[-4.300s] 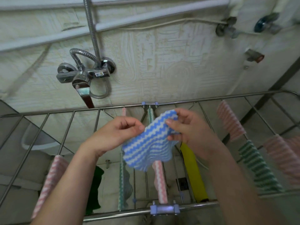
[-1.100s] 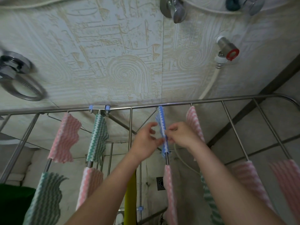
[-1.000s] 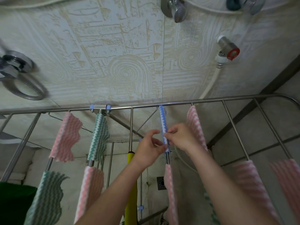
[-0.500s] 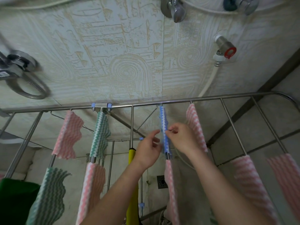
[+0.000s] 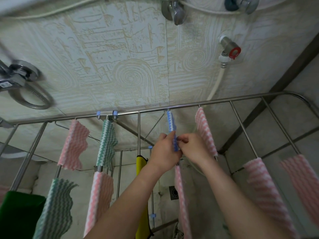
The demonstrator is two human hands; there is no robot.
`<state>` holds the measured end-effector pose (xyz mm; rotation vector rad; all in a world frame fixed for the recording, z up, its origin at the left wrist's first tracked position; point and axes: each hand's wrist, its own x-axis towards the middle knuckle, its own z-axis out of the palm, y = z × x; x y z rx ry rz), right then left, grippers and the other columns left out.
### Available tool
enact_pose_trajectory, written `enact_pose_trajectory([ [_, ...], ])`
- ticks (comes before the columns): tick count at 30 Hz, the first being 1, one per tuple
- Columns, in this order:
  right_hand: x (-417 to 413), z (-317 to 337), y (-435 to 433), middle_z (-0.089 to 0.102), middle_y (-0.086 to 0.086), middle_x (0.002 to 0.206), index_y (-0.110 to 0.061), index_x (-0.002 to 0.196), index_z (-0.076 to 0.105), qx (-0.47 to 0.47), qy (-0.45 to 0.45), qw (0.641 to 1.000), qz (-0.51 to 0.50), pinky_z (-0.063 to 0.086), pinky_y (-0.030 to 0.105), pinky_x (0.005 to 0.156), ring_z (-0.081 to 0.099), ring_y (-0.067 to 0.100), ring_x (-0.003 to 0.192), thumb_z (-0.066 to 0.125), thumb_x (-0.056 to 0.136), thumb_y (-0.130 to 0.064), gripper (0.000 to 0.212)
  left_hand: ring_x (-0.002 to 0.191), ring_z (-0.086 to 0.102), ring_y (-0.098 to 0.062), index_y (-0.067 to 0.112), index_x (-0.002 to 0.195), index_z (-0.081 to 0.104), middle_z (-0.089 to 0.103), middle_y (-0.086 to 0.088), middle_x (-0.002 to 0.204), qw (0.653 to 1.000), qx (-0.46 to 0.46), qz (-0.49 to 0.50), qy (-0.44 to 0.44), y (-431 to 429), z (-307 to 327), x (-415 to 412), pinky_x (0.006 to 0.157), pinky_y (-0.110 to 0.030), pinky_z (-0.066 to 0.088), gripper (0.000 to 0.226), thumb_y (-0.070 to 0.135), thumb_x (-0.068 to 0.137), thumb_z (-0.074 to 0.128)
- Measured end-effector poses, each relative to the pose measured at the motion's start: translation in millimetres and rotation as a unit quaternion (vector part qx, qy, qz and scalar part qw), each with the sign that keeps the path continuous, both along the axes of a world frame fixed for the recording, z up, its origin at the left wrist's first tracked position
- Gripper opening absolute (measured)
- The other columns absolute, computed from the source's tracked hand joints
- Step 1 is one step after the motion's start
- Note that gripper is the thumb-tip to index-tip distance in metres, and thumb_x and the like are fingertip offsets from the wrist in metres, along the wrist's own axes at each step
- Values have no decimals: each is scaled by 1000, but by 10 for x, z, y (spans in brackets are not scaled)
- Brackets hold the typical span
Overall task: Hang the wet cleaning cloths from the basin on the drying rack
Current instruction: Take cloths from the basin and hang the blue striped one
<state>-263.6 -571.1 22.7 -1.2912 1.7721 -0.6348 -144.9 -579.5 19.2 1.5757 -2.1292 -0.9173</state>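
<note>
Embossed pale wall tiles carry a red-handled valve above a floor drain.

On the drying rack, the two rightmost rods are bare at their far ends, with open gaps between them; pink cloths cover their near halves. Left of the blue cloth a bare rod leaves room, though a diagonal brace crosses that gap. The far pink cloth hangs close on the right
</note>
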Motion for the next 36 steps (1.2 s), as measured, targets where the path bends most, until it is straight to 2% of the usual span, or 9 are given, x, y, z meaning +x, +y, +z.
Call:
enact_pose_trajectory([
  [6, -86, 91, 227, 66, -2, 71, -23, 71, 62, 77, 52, 991, 99, 54, 37, 72, 64, 18, 70, 59, 84, -17, 15, 100, 57, -25, 13, 145, 33, 50, -11, 114, 998, 47, -27, -15, -2, -107, 75, 86, -23, 42, 71, 16, 82, 66],
  [8, -35, 132, 322, 68, 1, 85, -22, 88, 64, 82, 107, 981, 139, 52, 33, 73, 65, 21, 82, 64, 81, -20, 8, 94, 60, -28, 13, 145, 33, 50, -12, 113, 998, 59, -27, -9, -35, -141, 76, 87, -32, 49, 75, 20, 80, 70],
  [10, 46, 145, 414, 66, 3, 101, -18, 109, 57, 87, 129, 978, 141, 52, 33, 77, 64, 23, 93, 69, 79, -24, 33, 93, 63, -30, 15, 145, 32, 51, -14, 113, 996, 78, -31, -1, -63, -149, 102, 86, -40, 52, 77, 22, 80, 72],
  [14, 180, 125, 565, 63, 3, 102, -19, 119, 46, 72, 151, 980, 105, 52, 35, 77, 63, 25, 93, 71, 77, -23, 49, 89, 61, -23, 23, 141, 38, 51, -6, 101, 998, 39, -46, 6, 11, -70, 206, 77, -30, 48, 65, 19, 84, 67],
  [19, 386, 96, 734, 66, 16, 104, -13, 109, 53, 26, 237, 971, 20, 36, 30, 66, 63, 33, 99, 55, 91, -21, 20, 101, 62, -24, 31, 125, 53, 64, -5, 108, 977, -44, -93, -185, 205, 53, 759, 81, -33, 49, 40, 28, 85, 58],
  [22, 547, 73, 796, 66, 19, 107, -9, 105, 57, 29, 289, 956, -32, 44, 34, 73, 63, 34, 101, 48, 95, -24, 21, 101, 63, -28, 28, 115, 58, 67, -7, 107, 954, -60, -139, -258, 309, 38, 1126, 77, -33, 51, 29, 34, 89, 50],
  [25, 695, 29, 864, 67, 20, 106, -7, 103, 63, 30, 321, 943, -84, 46, 36, 76, 63, 34, 99, 45, 97, -26, 26, 94, 64, -32, 20, 102, 59, 68, -10, 96, 950, -67, -189, -240, 384, -23, 1314, 72, -35, 52, 22, 34, 91, 47],
  [30, 858, 4, 1038, 66, 17, 97, -12, 101, 56, -15, 268, 952, -145, 50, 40, 73, 63, 35, 90, 48, 95, -39, 28, 98, 62, -33, 14, 113, 61, 69, -14, 101, 959, -63, -194, -195, 361, -92, 1348, 72, -35, 48, 30, 30, 90, 50],
  [36, 915, 255, 1497, 64, 11, 111, -12, 132, 50, -2, 205, 952, -226, 45, 33, 81, 60, 27, 102, 54, 95, -31, 42, 98, 63, -34, 11, 113, 64, 69, -17, 103, 971, -61, -205, -111, 393, -8, 1353, 74, -34, 46, 26, 20, 95, 47],
])
